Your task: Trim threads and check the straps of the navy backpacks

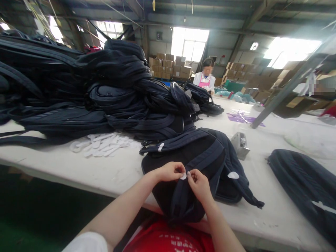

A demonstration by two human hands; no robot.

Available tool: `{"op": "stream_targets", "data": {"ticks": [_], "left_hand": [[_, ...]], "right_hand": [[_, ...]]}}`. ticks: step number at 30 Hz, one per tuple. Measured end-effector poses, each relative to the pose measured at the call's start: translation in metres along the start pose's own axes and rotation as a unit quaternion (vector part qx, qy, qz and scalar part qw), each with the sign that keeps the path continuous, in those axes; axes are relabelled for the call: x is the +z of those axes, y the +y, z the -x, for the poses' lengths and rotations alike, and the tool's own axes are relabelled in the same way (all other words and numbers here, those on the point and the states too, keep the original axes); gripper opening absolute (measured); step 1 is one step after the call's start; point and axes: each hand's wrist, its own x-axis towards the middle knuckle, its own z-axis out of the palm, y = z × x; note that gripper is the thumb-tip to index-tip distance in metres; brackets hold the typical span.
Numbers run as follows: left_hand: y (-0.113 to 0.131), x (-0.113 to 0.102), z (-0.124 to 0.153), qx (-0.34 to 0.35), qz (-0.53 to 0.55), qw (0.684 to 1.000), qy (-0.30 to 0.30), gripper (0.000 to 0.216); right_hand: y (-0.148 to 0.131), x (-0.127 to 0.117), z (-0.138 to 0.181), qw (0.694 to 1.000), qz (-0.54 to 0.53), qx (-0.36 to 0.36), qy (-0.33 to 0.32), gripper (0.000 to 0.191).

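Backpacks (78,87) in navy are lying heaped in a tall pile across the left half of the long white table (262,224), and another navy backpack (304,185) is lying flat at the right edge. Nearer, a single navy backpack (199,157) is lying back panel up just before the person, its shoulder straps running toward the camera. A co-worker in white and pink (206,78) is standing at the far end, cardboard boxes (170,66) stacked behind. White tags (102,144) are lying scattered beside the pile, and a small metal tool (240,145) is sitting just right of the near backpack. Both hands are meeting over one shoulder strap (183,196) — the left hand (169,171) and the right hand (199,184) are pinching a small white oval sticker (183,176) between their fingertips. A second white sticker (233,175) is sitting on the other strap. White writing on the red shirt (170,239) is showing — unreadable.
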Motion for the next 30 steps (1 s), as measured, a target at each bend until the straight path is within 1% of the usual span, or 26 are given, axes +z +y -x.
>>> {"op": "stream_targets", "data": {"ticks": [2,6,8,13,15,17,21,23,25,27,30], "left_hand": [[-0.008,0.001,0.0,-0.005,0.037,0.999,0.0,0.02],[-0.019,0.005,-0.001,-0.022,0.078,0.996,0.028,0.018],[-0.018,0.006,-0.001,-0.023,0.07,0.997,0.033,0.018],[-0.005,0.008,-0.001,-0.025,0.005,0.999,0.035,0.029],[-0.003,0.011,-0.004,-0.029,-0.007,0.999,0.041,0.026],[-0.002,0.018,-0.007,-0.035,0.0,0.998,0.061,0.021],[0.002,0.034,-0.011,-0.033,0.024,0.991,0.131,0.02],[0.006,0.039,-0.012,-0.022,0.004,0.987,0.157,0.023],[0.009,0.039,-0.012,-0.01,-0.042,0.984,0.172,0.025],[0.011,0.036,-0.013,-0.004,-0.086,0.982,0.17,0.024],[0.011,0.031,-0.016,-0.013,-0.114,0.983,0.143,0.02]], "right_hand": [[0.002,0.001,0.001,1.0,-0.022,0.006,-0.008,0.025],[0.008,0.002,0.001,0.999,-0.046,0.005,-0.011,0.025],[0.009,0.003,0.002,0.999,-0.048,0.0,-0.004,0.025],[0.011,0.002,0.002,0.999,-0.05,0.009,-0.004,0.028],[0.013,0.003,0.002,0.997,-0.071,0.022,-0.015,0.03],[0.016,0.003,0.001,0.994,-0.095,0.039,-0.023,0.031],[0.018,0.004,-0.001,0.992,-0.108,0.062,-0.017,0.033],[0.018,0.004,0.0,0.991,-0.113,0.067,-0.01,0.033],[0.018,0.003,0.001,0.989,-0.126,0.072,-0.007,0.032],[0.016,0.003,0.003,0.988,-0.138,0.074,-0.005,0.032],[0.014,0.003,0.007,0.985,-0.156,0.073,0.002,0.034]]}}
